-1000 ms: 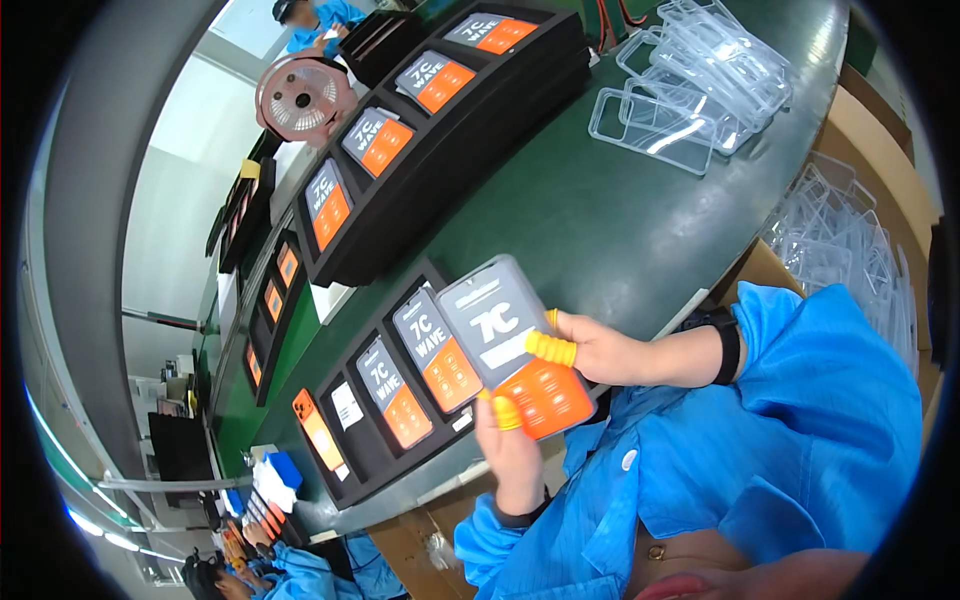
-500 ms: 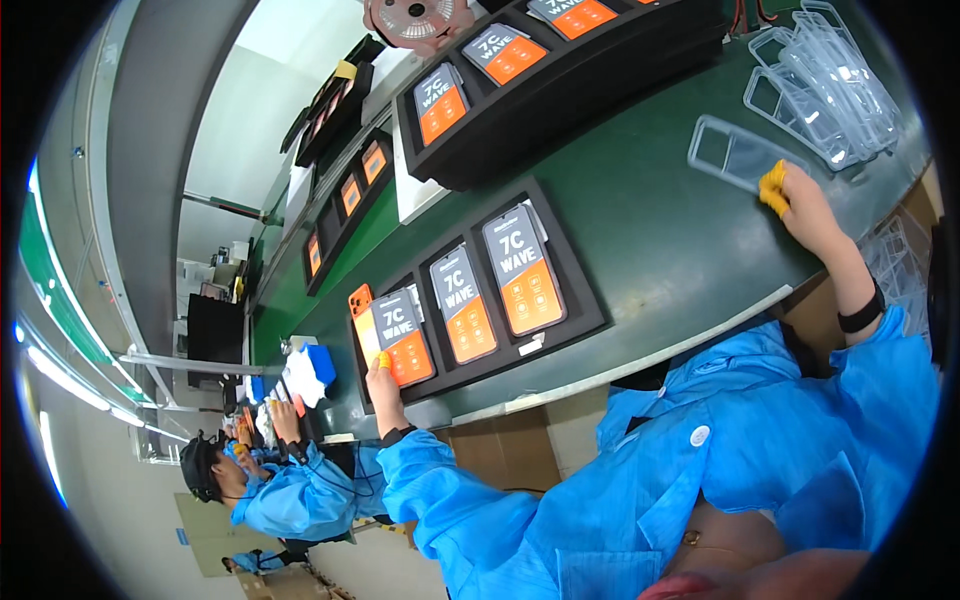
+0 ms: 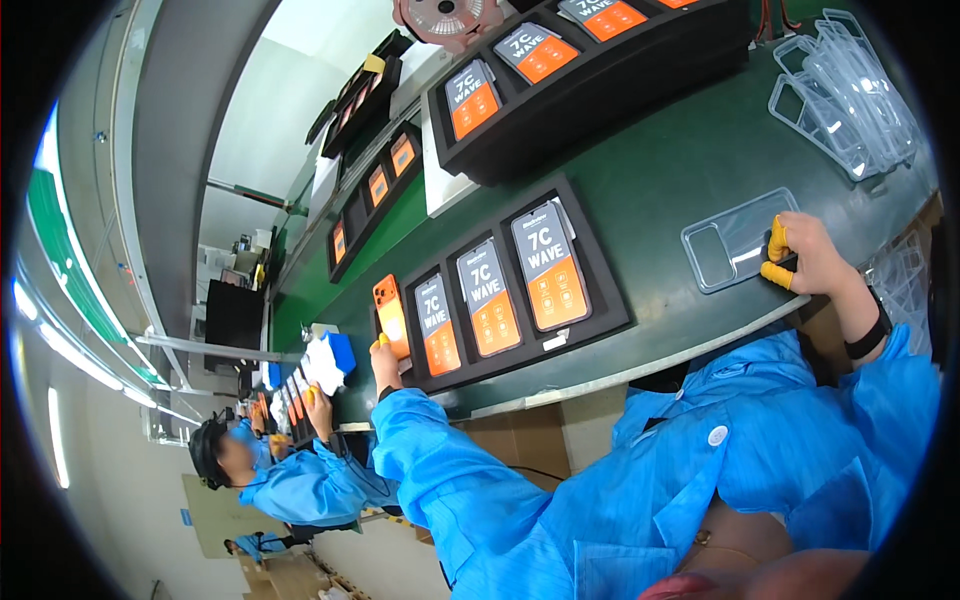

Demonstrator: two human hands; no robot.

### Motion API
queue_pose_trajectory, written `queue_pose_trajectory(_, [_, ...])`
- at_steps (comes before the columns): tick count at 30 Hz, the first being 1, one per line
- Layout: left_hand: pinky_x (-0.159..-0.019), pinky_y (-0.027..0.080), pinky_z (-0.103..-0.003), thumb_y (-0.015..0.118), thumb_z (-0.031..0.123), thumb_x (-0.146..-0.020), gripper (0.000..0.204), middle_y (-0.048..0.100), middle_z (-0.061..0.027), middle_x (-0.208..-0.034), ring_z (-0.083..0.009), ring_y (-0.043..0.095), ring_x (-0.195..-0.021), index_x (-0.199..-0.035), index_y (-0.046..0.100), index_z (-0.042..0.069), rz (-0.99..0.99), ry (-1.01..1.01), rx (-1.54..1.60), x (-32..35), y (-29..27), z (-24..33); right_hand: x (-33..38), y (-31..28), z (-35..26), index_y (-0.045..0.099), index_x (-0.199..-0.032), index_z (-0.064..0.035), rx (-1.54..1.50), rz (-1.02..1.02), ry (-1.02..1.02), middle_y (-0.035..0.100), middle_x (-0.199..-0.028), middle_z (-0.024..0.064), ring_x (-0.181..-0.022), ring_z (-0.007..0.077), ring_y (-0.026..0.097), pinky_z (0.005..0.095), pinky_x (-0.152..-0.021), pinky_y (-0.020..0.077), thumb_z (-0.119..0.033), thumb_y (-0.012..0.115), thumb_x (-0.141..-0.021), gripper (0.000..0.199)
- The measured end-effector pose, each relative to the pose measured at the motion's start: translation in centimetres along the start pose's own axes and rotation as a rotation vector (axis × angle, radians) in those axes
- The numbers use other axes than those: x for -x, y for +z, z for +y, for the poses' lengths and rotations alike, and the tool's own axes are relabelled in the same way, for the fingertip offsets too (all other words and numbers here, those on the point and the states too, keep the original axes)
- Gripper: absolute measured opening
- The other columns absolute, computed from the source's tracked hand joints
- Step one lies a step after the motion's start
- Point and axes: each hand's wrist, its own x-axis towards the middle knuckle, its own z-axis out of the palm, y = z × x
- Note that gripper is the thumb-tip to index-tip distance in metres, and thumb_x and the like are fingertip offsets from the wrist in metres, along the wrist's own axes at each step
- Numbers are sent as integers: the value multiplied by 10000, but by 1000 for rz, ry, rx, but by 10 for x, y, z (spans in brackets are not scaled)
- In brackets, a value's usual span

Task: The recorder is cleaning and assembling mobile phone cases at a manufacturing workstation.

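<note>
My left hand is closed on the lower end of an orange phone, its rear cameras facing up. The phone is beside the left edge of a black foam tray. Three phones with grey-and-orange printed fronts lie in the tray: a left one, a middle one and a right one. At the right, my right hand pinches the near right side of a clear phone case low over the green table. Yellow finger cots cover fingertips on both hands.
Clear cases are heaped at the far right. A thick black foam stack with similar phones stands at the back, and a narrower tray lies left of it. At the left, a co-worker in blue sits along the bench.
My left hand has drawn the orange phone left, off the left tray phone it overlapped. My right hand has brought the clear case nearer and turned it, its camera-cutout end now at left.
</note>
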Motion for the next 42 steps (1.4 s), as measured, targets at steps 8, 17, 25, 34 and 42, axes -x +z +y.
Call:
queue_pose_trajectory(8, [-671, 441, -324, 424, 137, -812, 212, 577, -103, -855, -195, 560, -782, -936, 542, 10, -226, -32, 227, 19, -44, 57, 5, -8, 1, 446, -561, -32, -46, -50, -37, 468, -582, 84, -561, 256, 473, 324, -482, 365, -109, 706, -529, 273])
queue_pose_trajectory(17, [-751, 462, -317, 411, 191, -858, 296, 556, -115, -988, -209, 564, -864, -1043, 484, -28, -554, 220, 1057, 240, 53, 223, -34, 2, -62, 463, -1067, 10, -346, 38, 50, 527, -902, 126, -845, 245, 518, 316, -747, 414, -232, 627, -734, 443])
queue_pose_trajectory(25, [-807, 359, -407, 559, 213, -776, 429, 457, -240, -995, -387, 427, -937, -1049, 399, -77, -649, 951, 171, 328, 172, 257, -44, 5, -56, 516, -939, 13, -830, 241, 451, 579, -879, 124, -751, 217, 578, 270, -654, 459, -184, 564, -787, 254])
queue_pose_trajectory(34, [-896, 351, -358, 777, 195, -519, 804, 436, -194, -1138, -319, 425, -1065, -1163, 356, -37, -617, 886, 30, 343, 194, 251, -33, -24, -33, 595, -863, -71, 378, -449, -190, 552, -820, 71, -865, 227, 521, 388, -790, 399, -207, 676, -592, 314])
queue_pose_trajectory(42, [-824, 401, -344, 774, 185, -518, 739, 495, -178, -1056, -299, 491, -974, -1124, 409, -31, -583, 875, 105, 345, 192, 252, -41, -18, -24, 370, -1214, -39, 170, -681, 20, 384, -1219, 155, -1180, 287, 304, 537, -971, 155, -302, 712, -569, 776])
